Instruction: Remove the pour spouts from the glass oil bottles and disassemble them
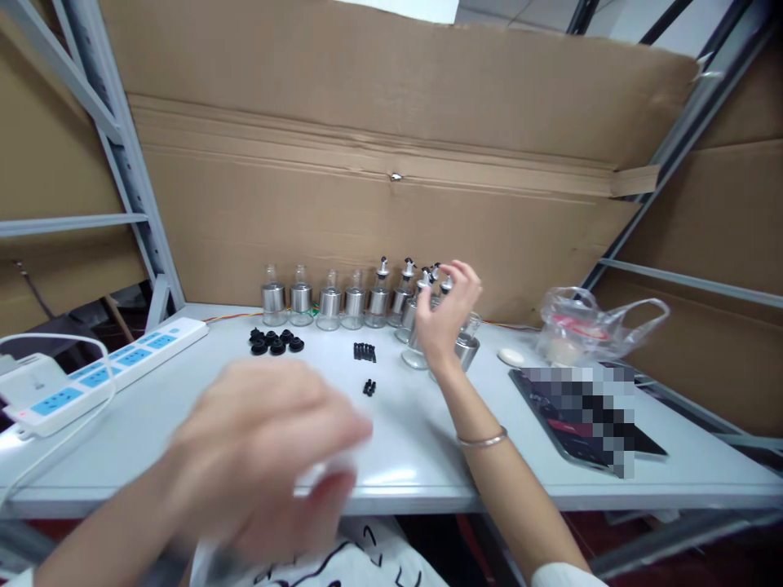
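My left hand (pixel 263 448) is smeared by motion above the table's front edge. Its thumb and fingers are curled, and I cannot make out whether anything is between them. My right hand (pixel 449 318) reaches in among the bottles at the right end of the row, thumb and fingers apart. It partly hides a glass bottle with a steel sleeve (pixel 414 352) and a tilted bottle (pixel 468 346). Several bottles there carry pourer spouts (pixel 408 267). Farther left, several sleeved bottles (pixel 301 297) have bare necks. Black stoppers (pixel 277 346) and small black parts (pixel 364 352) lie in front.
More tiny black pieces (pixel 369 388) lie mid-table. A white power strip (pixel 122 363) with a cable runs along the left. To the right are a round white object (pixel 510 357), a clear plastic bag (pixel 581 330) and a dark tablet-like device (pixel 550 424). Cardboard (pixel 379 220) walls the back.
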Motion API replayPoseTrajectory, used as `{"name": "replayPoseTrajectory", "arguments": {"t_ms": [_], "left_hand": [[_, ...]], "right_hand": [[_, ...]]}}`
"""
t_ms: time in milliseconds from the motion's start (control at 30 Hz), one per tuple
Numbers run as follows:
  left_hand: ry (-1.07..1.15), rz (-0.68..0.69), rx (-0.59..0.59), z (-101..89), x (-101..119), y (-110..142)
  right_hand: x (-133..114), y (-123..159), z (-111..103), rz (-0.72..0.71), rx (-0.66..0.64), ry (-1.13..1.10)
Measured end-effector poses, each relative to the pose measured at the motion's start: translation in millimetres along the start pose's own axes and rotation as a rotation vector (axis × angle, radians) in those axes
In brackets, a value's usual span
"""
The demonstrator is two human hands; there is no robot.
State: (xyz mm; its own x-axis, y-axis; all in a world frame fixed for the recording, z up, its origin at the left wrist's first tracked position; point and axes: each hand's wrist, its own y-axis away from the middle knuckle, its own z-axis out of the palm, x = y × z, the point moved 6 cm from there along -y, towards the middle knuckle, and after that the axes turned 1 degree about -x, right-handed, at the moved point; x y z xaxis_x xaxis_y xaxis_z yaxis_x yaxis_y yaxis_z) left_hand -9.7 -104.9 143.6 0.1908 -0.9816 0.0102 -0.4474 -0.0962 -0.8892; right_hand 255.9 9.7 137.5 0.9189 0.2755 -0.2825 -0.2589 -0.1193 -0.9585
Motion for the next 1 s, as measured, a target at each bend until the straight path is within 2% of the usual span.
{"name": "replayPoseTrajectory", "arguments": {"t_ms": [67,133,200,267,300,367,467,567,667,900,1000], "left_hand": [[-0.034,0.105,0.056,14.9,-23.6,-25.2],[-0.033,0.073,0.128,28.9,-57.9,-34.6],[0.010,-0.173,0.195,38.2,-103.0,-28.8],[0.119,-0.379,0.243,43.0,-140.7,-13.4],[0.145,-0.423,0.266,43.0,-153.6,-6.0],[0.101,-0.447,0.325,37.7,-170.9,6.1],[-0.048,-0.438,0.324,30.8,-183.3,16.2],[-0.136,-0.416,0.305,27.3,-185.3,20.6],[-0.160,-0.411,0.297,26.6,-183.2,22.8],[-0.183,-0.451,0.248,30.7,-184.5,25.9],[-0.179,-0.465,0.244,30.3,-186.5,26.7]], "right_hand": [[21.4,-13.2,-13.8,0.089,0.030,0.058],[52.4,-23.2,-21.8,0.238,-0.001,0.081],[91.9,-26.5,-22.4,0.453,-0.087,-0.019],[132.4,-19.1,-16.1,0.749,-0.196,-0.241],[146.8,-13.9,-11.7,0.858,-0.250,-0.367],[164.2,-5.6,-6.9,0.958,-0.320,-0.499],[168.6,5.2,-1.8,0.991,-0.420,-0.554],[157.2,12.5,6.3,0.973,-0.527,-0.674],[150.5,13.4,9.4,0.929,-0.545,-0.752],[155.2,12.9,8.9,0.801,-0.572,-0.564],[162.3,10.8,7.6,0.796,-0.514,-0.475]]}}
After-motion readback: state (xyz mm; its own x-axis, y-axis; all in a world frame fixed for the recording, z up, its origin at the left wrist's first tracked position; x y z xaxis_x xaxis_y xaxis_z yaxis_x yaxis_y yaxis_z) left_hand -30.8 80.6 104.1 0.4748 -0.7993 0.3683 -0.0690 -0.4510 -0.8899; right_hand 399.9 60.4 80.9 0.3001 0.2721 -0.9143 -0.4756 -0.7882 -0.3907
